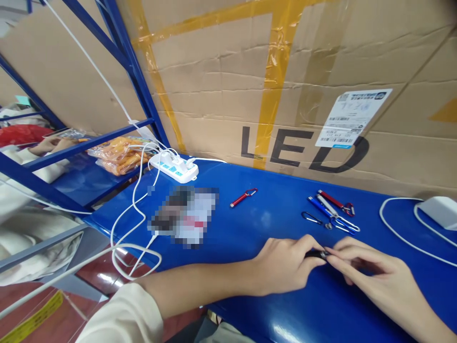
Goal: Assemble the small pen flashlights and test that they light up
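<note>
My left hand point(285, 264) is closed around a small black keychain flashlight point(317, 254), and most of its body is hidden in the fingers. At the flashlight's shiny end, the thumb and fingertips of my right hand point(371, 267) are pinched together. Whether they also hold a tiny part, I cannot tell. Just beyond the hands lie a loose black carabiner point(312, 218), a blue keychain flashlight point(321, 209), a silver one point(327, 204) and a red one point(332, 200) with a carabiner. Farther left, another red keychain flashlight point(240, 198) lies alone with its carabiner attached.
A large cardboard box point(221, 95) marked LED stands behind the blue table point(271, 214). To the left are a white power strip point(174, 167), tangled white cables point(134, 209) and a blurred-out phone-like object point(185, 216). A white charger point(441, 212) with its cable sits at right.
</note>
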A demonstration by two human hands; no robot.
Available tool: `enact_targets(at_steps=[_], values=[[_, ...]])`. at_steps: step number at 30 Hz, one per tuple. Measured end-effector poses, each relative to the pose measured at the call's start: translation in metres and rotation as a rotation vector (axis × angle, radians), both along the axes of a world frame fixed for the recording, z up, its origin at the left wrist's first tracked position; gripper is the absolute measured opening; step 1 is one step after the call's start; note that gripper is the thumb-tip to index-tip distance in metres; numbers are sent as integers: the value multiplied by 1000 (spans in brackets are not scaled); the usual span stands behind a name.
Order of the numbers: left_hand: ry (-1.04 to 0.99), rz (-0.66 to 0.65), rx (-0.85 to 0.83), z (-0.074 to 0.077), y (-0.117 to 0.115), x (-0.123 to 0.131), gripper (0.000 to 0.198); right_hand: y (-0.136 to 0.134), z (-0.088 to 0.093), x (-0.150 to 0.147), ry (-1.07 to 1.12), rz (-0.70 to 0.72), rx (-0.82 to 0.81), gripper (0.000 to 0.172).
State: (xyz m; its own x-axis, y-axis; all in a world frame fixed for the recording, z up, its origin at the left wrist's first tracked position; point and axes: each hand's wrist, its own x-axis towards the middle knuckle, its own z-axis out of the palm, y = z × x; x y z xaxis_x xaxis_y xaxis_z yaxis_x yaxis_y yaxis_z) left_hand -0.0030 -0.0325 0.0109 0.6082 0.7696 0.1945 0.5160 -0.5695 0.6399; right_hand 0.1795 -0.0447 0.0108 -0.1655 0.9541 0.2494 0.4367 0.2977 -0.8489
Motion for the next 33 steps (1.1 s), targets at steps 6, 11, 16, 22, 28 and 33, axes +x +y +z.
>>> enact_targets(at_steps=[6, 11, 16, 22, 28, 33], values=[[57, -90, 30, 1, 1, -1, 15, 0, -4, 3, 24, 11, -122, 27], [43, -94, 75, -1, 2, -1, 11, 6, -7, 12, -49, 109, -184, 32], [55, -103, 139, -3, 3, -1, 10, 7, -9, 10, -33, 124, -241, 39], [75, -81, 140, 2, 2, -1, 23, 8, -13, 11, 13, 98, -324, 39], [43, -41, 130, -1, 4, 1, 23, 7, -6, 9, -8, 94, -337, 37], [-45, -12, 96, -2, 5, 2, 22, 3, 1, 6, -118, -45, -47, 29]])
